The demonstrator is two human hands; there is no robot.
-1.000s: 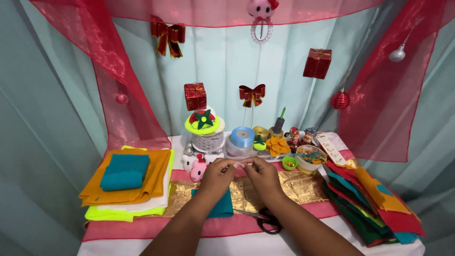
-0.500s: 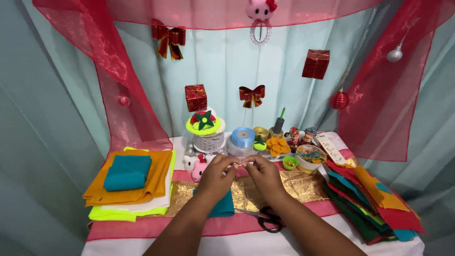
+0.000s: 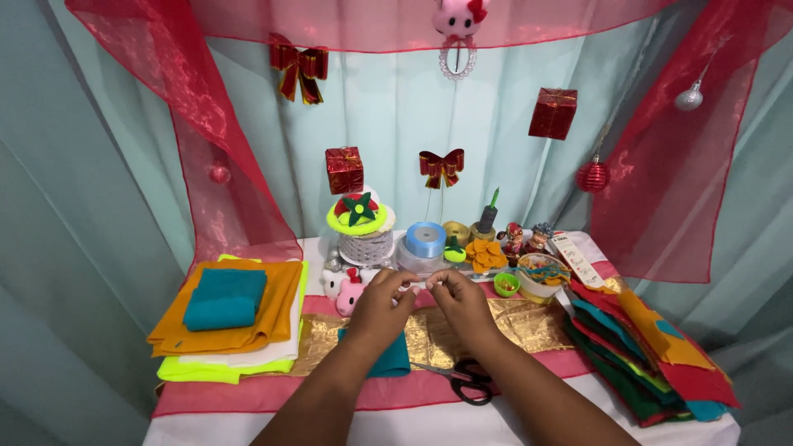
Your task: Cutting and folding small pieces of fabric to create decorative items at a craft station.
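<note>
My left hand and my right hand are held close together above the gold cloth, fingertips pinched on a small pale item between them that is too small to identify. A teal felt piece lies under my left wrist. Black-handled scissors rest on the table below my right wrist. Just beyond my fingers stands a roll of light blue ribbon on a clear tub.
A stack of orange, white and yellow-green felt with a folded teal piece sits at left. Fanned felt sheets lie at right. Small figurines, a bowl, a green cup and felt flowers crowd the back. Red ornaments hang above.
Both hands stay together over the gold cloth, with only slight finger movement around the small item. The view has shifted a little.
</note>
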